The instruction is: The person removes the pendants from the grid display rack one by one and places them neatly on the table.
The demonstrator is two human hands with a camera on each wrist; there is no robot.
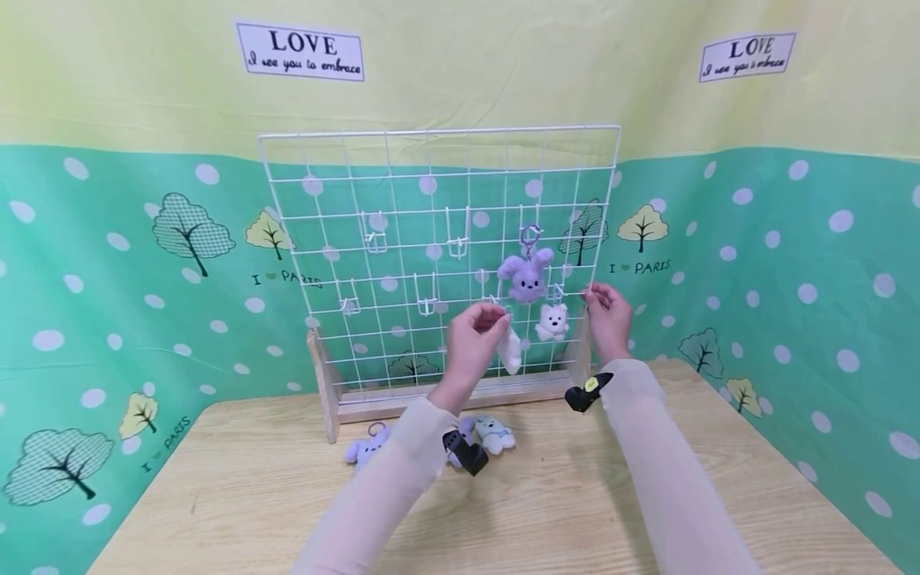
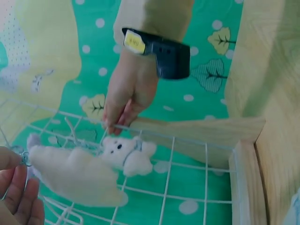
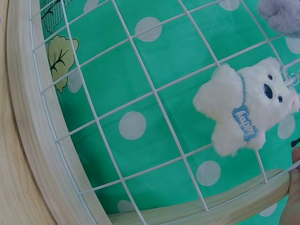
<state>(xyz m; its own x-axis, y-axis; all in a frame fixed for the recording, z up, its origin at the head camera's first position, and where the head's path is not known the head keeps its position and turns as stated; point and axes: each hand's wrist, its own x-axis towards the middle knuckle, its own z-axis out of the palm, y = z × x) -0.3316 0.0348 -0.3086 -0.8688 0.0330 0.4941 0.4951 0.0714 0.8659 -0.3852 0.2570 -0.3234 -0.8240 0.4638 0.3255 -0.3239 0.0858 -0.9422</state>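
My left hand (image 1: 470, 343) pinches the metal ring at the top of a white plush keychain (image 1: 510, 353), which dangles in front of the white wire grid rack (image 1: 438, 129). In the left wrist view this white plush (image 2: 72, 176) shows its back. My right hand (image 1: 611, 321) holds the right edge wire of the rack between thumb and fingers. Beside that hand, a white dog plush keychain (image 1: 553, 322) with a blue collar tag hangs from a hook. Above it hangs a purple bunny plush keychain (image 1: 527, 277) on a purple ring.
Several white hooks without toys are on the grid, such as a hook (image 1: 375, 242) at upper left. Wooden feet (image 1: 325, 387) support the rack on the wooden table (image 1: 237, 495). A purple plush (image 1: 368, 447) and a white plush (image 1: 494, 434) lie in front, partly behind my left arm.
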